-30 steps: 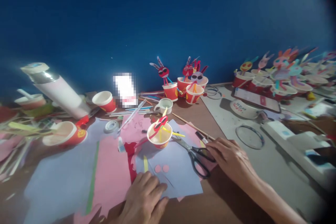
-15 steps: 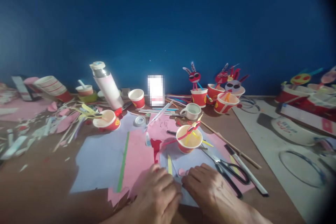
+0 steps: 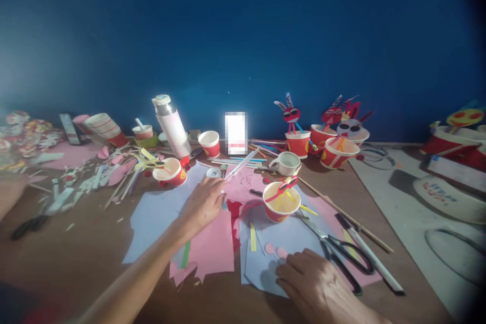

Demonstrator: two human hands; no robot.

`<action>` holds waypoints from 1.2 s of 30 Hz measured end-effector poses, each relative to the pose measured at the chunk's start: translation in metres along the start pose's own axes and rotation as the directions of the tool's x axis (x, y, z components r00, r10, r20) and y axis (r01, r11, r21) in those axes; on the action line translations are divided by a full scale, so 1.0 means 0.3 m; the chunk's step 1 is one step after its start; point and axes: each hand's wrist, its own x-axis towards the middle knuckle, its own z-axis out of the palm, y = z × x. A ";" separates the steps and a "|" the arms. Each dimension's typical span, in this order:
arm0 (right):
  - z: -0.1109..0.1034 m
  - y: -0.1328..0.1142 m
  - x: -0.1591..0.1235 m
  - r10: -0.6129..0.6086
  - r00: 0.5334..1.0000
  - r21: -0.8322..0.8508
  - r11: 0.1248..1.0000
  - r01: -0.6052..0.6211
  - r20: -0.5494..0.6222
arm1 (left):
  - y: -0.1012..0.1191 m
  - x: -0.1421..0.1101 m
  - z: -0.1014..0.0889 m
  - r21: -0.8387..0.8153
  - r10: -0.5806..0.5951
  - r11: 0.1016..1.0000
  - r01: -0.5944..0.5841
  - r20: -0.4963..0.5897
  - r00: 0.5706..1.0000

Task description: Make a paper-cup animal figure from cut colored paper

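My left hand (image 3: 203, 201) reaches over the pale blue and pink paper, its fingers closed at a small glue bottle (image 3: 225, 206) that they mostly cover. My right hand (image 3: 311, 281) is low over the pale blue sheet (image 3: 261, 273), fingers curled and pressed together; what they hold, if anything, is hidden. Just beyond its fingertips lie two small pink paper circles (image 3: 269, 248). A yellow paper strip (image 3: 253, 237) lies left of the circles. Large black-handled scissors (image 3: 322, 235) lie right of them. A red paper cup (image 3: 281, 207) with bent pipe cleaners stands behind.
A thermos (image 3: 173, 129), a white mug (image 3: 287, 163) and another red cup (image 3: 209, 144) stand toward the blue wall. Decorated cups (image 3: 298, 145) are at the back right. A utility knife (image 3: 370, 253) lies right of the scissors. Another person's blurred hand (image 3: 9, 195) shows at the left edge.
My left hand has moved forward from beside my right hand to the glue bottle. My right hand stays low near the pink circles. The view has shifted left, and another person's hand has appeared.
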 end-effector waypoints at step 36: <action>0.019 0.008 -0.026 0.018 1.000 0.105 0.994 -0.016 -0.020 | -0.036 -0.125 -0.151 -0.825 -0.232 0.533 0.186 0.069 0.970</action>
